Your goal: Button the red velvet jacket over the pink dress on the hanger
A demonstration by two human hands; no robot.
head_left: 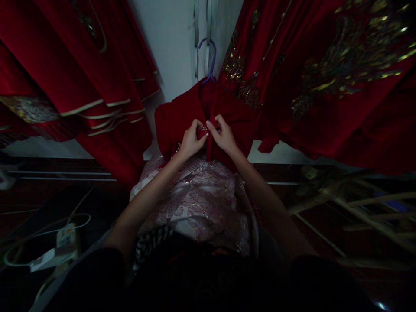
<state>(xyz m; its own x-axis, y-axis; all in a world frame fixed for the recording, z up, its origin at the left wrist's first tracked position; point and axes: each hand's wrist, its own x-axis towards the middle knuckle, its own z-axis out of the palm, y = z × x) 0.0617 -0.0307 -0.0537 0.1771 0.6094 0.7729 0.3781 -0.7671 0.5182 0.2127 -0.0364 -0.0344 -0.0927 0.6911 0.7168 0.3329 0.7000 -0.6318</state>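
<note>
A red jacket (pixel 178 110) hangs in front of me on a purple hanger (pixel 212 60). At its front opening, my left hand (pixel 192 141) is closed in a pinch on the left front edge. Small shiny bits show by those fingertips, too small to name. My right hand (pixel 224 135) pinches the other front edge, its fingertips almost meeting the left ones. Below the jacket spreads a pale pink patterned shiny fabric (pixel 201 195), under my forearms.
Red garments with pale trim (pixel 107 78) hang on the left, and red garments with gold sequins (pixel 338 65) on the right. A power strip (pixel 66 238) with cables lies lower left. A blurred wooden rack (pixel 357 208) stands lower right. Behind the hanger is a pale wall (pixel 172 39).
</note>
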